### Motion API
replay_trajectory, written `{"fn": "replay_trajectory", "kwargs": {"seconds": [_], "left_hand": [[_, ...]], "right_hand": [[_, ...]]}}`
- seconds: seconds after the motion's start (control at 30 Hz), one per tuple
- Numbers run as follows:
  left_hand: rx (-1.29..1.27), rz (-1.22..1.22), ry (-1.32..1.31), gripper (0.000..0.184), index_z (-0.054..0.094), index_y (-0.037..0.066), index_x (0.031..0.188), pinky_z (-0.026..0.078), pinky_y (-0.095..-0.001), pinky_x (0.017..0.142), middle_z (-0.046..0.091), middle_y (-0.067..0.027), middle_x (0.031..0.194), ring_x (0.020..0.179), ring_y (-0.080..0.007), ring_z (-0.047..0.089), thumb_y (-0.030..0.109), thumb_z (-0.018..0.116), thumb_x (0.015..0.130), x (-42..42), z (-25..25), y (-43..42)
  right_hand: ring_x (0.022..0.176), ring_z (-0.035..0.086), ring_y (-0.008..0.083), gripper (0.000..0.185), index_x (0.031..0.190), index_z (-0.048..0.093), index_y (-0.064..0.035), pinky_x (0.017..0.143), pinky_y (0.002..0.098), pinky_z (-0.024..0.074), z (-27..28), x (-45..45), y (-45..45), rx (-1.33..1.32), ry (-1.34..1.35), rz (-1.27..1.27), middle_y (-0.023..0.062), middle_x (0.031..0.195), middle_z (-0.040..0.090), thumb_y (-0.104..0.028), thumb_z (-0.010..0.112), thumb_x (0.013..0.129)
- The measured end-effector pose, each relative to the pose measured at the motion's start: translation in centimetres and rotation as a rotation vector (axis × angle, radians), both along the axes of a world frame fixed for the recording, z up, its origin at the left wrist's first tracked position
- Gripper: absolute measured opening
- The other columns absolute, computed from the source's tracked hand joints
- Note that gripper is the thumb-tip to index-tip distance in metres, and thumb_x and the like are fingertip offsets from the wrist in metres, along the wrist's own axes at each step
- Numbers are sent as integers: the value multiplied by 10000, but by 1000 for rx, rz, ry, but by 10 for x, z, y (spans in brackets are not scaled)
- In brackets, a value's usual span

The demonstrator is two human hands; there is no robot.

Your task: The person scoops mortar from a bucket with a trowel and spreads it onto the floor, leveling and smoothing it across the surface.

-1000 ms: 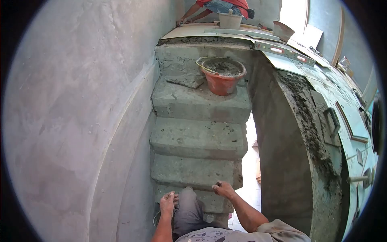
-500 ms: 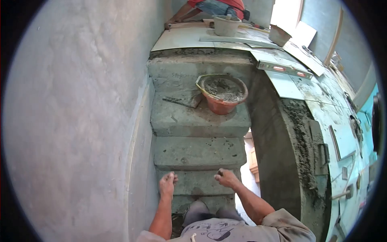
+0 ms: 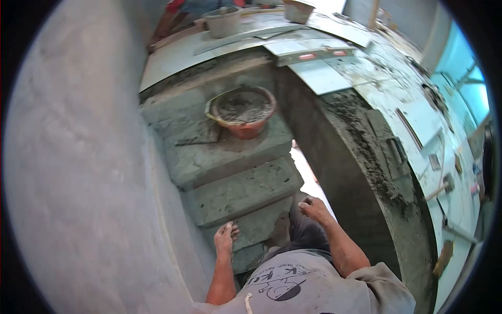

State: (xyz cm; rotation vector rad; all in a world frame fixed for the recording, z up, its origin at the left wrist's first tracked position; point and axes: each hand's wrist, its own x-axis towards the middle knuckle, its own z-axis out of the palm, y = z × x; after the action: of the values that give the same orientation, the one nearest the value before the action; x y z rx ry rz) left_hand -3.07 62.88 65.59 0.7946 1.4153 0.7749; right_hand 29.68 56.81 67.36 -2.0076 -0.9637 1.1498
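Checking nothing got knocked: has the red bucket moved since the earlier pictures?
No, the red bucket sits on the same spot of its step; the view shifted instead.

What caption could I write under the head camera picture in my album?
Hands, left and right, over rough grey steps, with a red bucket of grey mix sitting higher up.

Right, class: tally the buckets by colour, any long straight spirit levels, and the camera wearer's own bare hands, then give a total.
Round red bucket: 1
Pale tapered buckets: 2
Long straight spirit level: 1
Wearer's bare hands: 2
Total: 6
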Motion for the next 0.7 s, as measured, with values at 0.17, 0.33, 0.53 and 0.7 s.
{"fn": "replay_trajectory", "kwargs": {"seconds": [0.17, 0.33, 0.53, 0.7], "left_hand": [[36, -72, -23, 294, 603, 34, 1090, 475, -265, 664, 664, -80, 950, 806, -143, 635, 270, 553, 922, 19, -10, 49], [96, -154, -55, 254, 600, 30, 1052, 494, -234, 600, 660, -78, 898, 749, -130, 634, 246, 561, 924, 61, -4, 110], [-9, -327, 33, 279, 594, 36, 1089, 492, -236, 629, 658, -76, 927, 749, -134, 630, 257, 558, 923, 133, 29, 148], [-45, -506, 113, 360, 578, -1, 1136, 479, -251, 706, 652, -91, 938, 808, -133, 612, 285, 556, 920, 221, 110, 171]], "right_hand": [[812, 639, 267, 355, 885, 635, -12, 769, 365, 482, 2, 22, 19, -16, -56, -58, 151, 812, 660, -359, 603, 816], [914, 624, 313, 366, 993, 636, -47, 811, 384, 474, 15, 44, 41, 47, -119, -42, 185, 932, 654, -364, 587, 818], [909, 615, 332, 304, 945, 622, -33, 804, 411, 474, 62, 75, 67, 136, -32, -132, 184, 926, 645, -308, 584, 821], [933, 597, 345, 244, 936, 615, -33, 823, 410, 471, 170, 137, 55, 224, -270, -345, 185, 965, 624, -233, 604, 796]]}}
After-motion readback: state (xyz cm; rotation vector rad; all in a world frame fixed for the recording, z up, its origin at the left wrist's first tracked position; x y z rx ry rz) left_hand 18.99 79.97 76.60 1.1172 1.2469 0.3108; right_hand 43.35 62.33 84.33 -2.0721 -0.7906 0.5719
